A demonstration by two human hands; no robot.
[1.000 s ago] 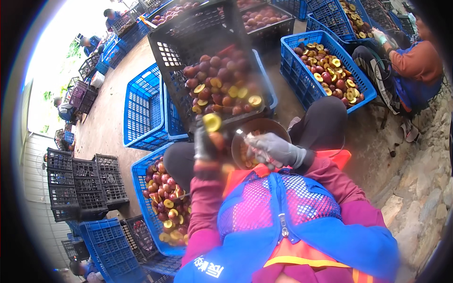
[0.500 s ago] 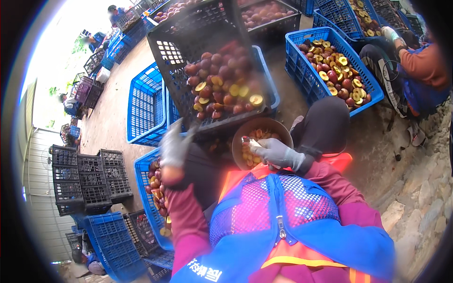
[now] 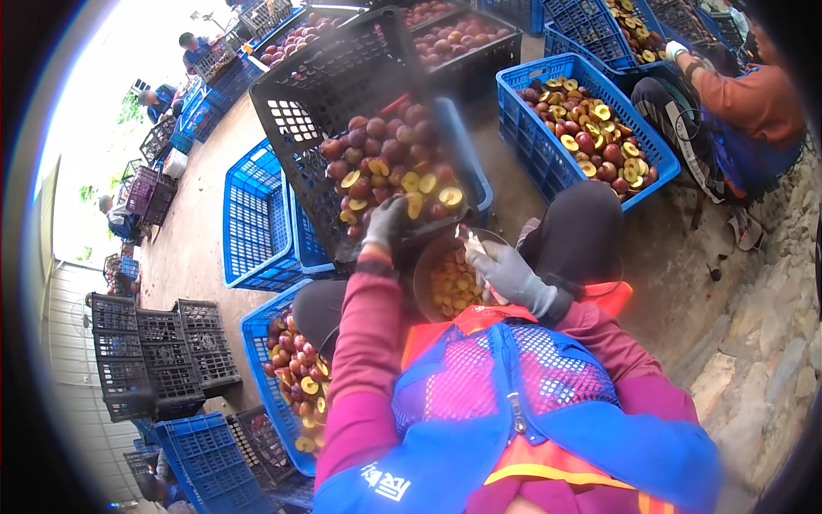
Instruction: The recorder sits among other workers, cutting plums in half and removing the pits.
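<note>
A tilted black crate (image 3: 330,90) in front of me holds whole plums (image 3: 394,146) and cut plums with yellow flesh. At its near edge my left hand (image 3: 387,224), in a grey glove, reaches among the plums with curled fingers; what they hold is hidden. My right hand (image 3: 507,276), gloved too, is closed around a small pale-handled knife (image 3: 473,243), whose blade is hard to make out. Below that hand a round brown bowl (image 3: 422,272) contains small yellowish pieces. Beside my left leg stands a blue crate (image 3: 254,349) of halved plums (image 3: 301,377).
Another blue crate of cut plums (image 3: 591,137) stands ahead to the right, near a seated person (image 3: 745,94). A blue crate (image 3: 257,214) lies left of the black one. Stacked black crates (image 3: 163,351) stand farther left. A rough stone edge (image 3: 753,360) runs along the right.
My left hand has moved from above the blue crate on the left, up and right to the plums in the black crate. My right hand still holds the knife over the bowl.
</note>
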